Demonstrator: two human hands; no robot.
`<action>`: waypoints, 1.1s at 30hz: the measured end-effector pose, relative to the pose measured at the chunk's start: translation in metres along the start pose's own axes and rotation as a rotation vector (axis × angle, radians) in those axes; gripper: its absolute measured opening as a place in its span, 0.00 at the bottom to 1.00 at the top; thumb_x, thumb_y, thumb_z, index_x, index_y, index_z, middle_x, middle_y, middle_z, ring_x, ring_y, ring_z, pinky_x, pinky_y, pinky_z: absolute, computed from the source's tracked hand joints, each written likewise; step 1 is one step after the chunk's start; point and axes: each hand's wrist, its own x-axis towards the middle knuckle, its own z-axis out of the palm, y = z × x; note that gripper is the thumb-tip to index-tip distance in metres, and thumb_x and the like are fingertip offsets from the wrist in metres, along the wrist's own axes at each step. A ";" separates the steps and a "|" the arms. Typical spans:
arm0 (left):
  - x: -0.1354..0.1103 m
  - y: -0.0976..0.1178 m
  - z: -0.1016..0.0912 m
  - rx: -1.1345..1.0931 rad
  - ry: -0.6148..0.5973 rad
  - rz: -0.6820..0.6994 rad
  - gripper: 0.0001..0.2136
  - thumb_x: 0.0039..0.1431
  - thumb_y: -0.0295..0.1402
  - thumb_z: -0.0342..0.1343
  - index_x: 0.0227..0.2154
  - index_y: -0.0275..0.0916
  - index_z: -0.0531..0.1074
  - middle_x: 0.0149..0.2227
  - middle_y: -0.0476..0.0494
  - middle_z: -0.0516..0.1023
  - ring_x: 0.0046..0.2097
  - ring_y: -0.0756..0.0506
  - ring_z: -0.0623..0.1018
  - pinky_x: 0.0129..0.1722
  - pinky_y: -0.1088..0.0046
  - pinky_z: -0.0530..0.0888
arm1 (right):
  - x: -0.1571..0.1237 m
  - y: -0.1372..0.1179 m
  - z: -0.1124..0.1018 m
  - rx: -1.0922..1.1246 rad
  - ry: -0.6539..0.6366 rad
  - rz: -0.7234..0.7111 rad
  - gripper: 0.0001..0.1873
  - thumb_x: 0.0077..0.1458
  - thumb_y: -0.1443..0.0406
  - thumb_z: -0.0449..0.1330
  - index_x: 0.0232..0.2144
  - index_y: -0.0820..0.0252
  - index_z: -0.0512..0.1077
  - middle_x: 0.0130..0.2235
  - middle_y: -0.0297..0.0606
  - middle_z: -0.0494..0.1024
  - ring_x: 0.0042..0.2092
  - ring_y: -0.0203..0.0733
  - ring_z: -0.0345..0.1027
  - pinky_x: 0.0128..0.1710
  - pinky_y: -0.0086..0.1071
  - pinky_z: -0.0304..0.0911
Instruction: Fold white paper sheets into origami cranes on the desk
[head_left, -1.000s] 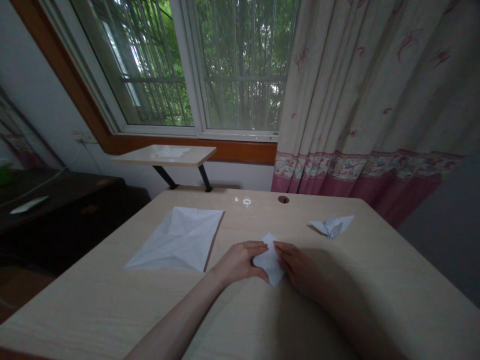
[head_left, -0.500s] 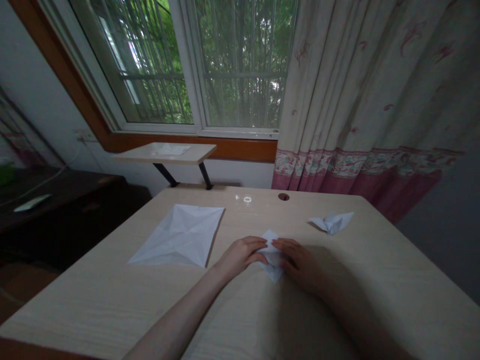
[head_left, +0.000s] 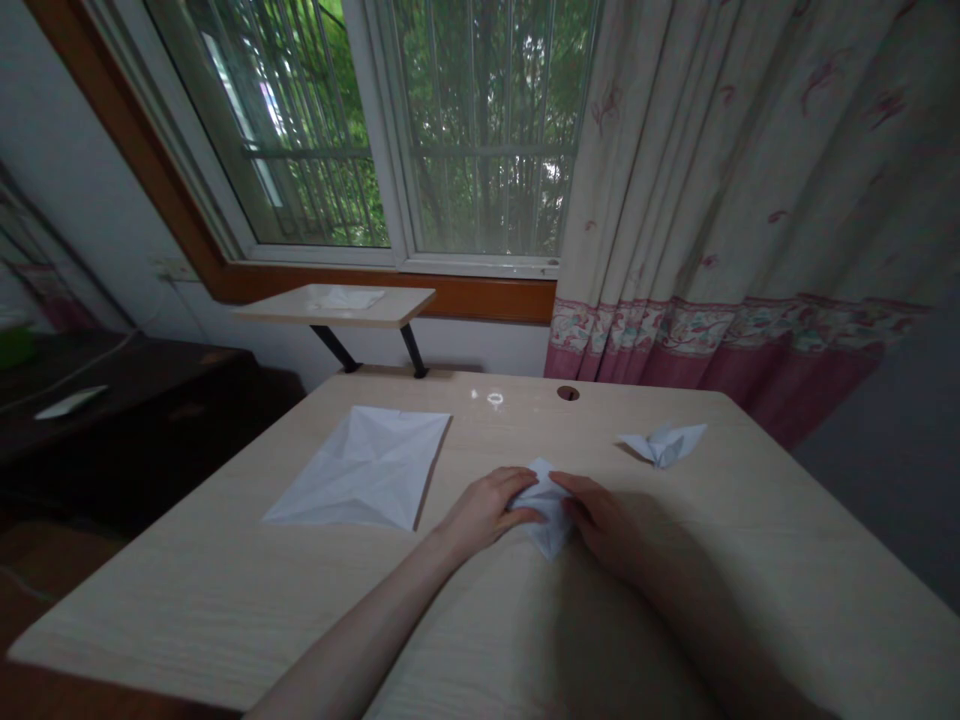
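Note:
A small folded piece of white paper [head_left: 547, 510] lies on the light wooden table [head_left: 465, 620], in the middle. My left hand [head_left: 487, 505] pinches its left side with curled fingers. From the right, my right hand [head_left: 600, 515] presses on the paper's other edge, fingers bent over it. Both hands hide part of the paper.
A creased white sheet [head_left: 364, 468] lies flat to the left of my hands. A folded paper figure [head_left: 664, 443] sits at the back right. A cable hole [head_left: 568, 393] is near the far edge. Behind are a small shelf [head_left: 337, 305], a window and a curtain [head_left: 750, 200].
My hands have closed in over the small paper, folding its left part inward, so less of it shows than a second ago.

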 end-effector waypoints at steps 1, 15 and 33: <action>0.000 0.002 0.001 0.004 0.016 -0.007 0.21 0.63 0.43 0.61 0.56 0.42 0.71 0.56 0.40 0.76 0.58 0.41 0.74 0.60 0.61 0.71 | 0.000 -0.001 0.000 0.004 -0.002 -0.002 0.22 0.62 0.69 0.52 0.54 0.50 0.73 0.52 0.39 0.80 0.52 0.47 0.75 0.55 0.42 0.71; -0.001 0.010 0.017 0.130 0.252 0.066 0.49 0.40 0.41 0.76 0.63 0.43 0.54 0.67 0.29 0.57 0.67 0.29 0.61 0.63 0.42 0.63 | 0.003 0.011 0.012 0.019 0.109 0.054 0.15 0.62 0.64 0.52 0.50 0.57 0.69 0.53 0.48 0.77 0.55 0.50 0.72 0.55 0.51 0.70; -0.002 0.022 0.010 0.409 0.151 0.104 0.24 0.43 0.45 0.74 0.44 0.45 0.77 0.69 0.40 0.56 0.67 0.28 0.56 0.66 0.38 0.50 | 0.008 -0.002 0.000 -0.150 0.225 -0.010 0.07 0.65 0.62 0.54 0.39 0.55 0.72 0.49 0.45 0.75 0.52 0.51 0.69 0.53 0.51 0.67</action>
